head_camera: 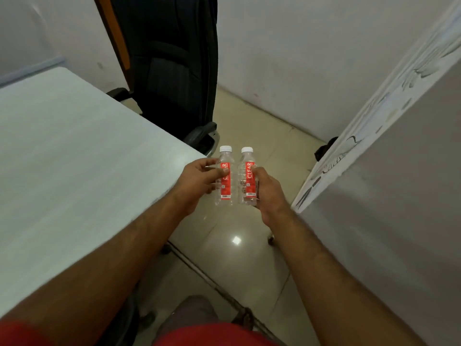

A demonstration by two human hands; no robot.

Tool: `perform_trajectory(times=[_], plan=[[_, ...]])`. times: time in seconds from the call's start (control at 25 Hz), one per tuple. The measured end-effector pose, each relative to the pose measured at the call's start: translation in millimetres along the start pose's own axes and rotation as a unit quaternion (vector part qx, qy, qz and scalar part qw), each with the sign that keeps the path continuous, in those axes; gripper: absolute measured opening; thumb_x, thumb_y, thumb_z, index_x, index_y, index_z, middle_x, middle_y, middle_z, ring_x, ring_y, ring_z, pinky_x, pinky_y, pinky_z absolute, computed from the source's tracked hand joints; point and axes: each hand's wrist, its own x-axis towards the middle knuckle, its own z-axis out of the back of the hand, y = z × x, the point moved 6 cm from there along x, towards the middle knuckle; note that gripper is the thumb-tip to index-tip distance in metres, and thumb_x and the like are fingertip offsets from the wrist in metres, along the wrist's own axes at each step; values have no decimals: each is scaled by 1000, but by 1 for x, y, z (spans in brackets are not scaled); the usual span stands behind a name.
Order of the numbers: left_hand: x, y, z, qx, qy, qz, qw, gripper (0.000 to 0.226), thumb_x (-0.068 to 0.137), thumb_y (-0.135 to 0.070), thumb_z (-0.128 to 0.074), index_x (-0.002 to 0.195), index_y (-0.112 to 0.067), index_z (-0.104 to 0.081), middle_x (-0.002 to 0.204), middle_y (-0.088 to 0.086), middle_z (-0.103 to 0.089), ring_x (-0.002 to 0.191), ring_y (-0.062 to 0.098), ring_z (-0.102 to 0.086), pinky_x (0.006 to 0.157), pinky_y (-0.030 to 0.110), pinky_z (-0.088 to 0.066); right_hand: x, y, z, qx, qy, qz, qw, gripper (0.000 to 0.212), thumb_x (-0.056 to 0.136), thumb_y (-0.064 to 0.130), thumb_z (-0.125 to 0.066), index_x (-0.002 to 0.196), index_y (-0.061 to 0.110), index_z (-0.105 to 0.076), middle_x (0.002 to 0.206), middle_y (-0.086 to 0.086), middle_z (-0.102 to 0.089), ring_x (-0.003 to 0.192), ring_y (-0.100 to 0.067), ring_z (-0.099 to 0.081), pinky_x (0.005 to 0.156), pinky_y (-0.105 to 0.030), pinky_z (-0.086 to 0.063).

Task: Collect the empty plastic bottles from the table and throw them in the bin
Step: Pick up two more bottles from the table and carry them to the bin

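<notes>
I hold two small clear plastic bottles upright, side by side out in front of me, over the floor just past the corner of the pale surface. My left hand has its grip wrapped around the left bottle, thumb across the red label and fingers curled behind it. My right hand has its grip closed on the right bottle, clasping it from the 3 o'clock side. Both bottles wear white caps screwed on, and both carry a red label with white lettering that reads CLEAR. Through the clear walls I see no liquid; they look empty. The two bottles stand nearly touching, caps pointing to 12 o'clock. A black office chair stands at 11 o'clock beyond the bottles, against the white wall. At 3 o'clock a white board with dark marks on it leans across my view
</notes>
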Motion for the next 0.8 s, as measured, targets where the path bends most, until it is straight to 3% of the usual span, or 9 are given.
perform_trajectory(times=[0.12, 0.36, 0.52, 0.8], plan=[[66, -17, -20, 14, -24, 1, 1000, 37, 88, -24, -69, 124, -17, -62, 106, 3, -74, 94, 20, -74, 92, 49, -56, 68, 34, 12, 1, 9, 6, 1000, 26, 97, 34, -48, 92, 16, -67, 85, -6, -68, 76, -19, -65, 75, -37, -55], [251, -46, -50, 8, -25, -9, 1000, 38, 86, -13, -70, 124, -12, -62, 104, 4, -74, 94, 18, -74, 90, 42, -58, 246, 83, 25, 6, -1, 39, 999, 25, 98, 29, -48, 99, 10, -65, 82, -5, -64, 70, -15, -62, 64, -30, -53], [382, -66, -70, 4, -13, 12, 1000, 45, 84, -11, -72, 127, -10, -60, 108, 10, -73, 99, 23, -72, 91, 43, -57, 353, 121, 39, 15, -59, 25, 998, 21, 98, 27, -49, 92, 12, -62, 76, -2, -62, 65, -12, -59, 55, -22, -50], [574, -127, -159, 23, 49, 51, 997, 47, 83, -8, -73, 128, -8, -58, 108, 13, -71, 98, 22, -69, 82, 32, -55, 512, 209, 102, 42, -146, 24, 988, 20, 97, 26, -51, 86, 14, -63, 75, -3, -61, 63, -13, -57, 55, -23, -49]])
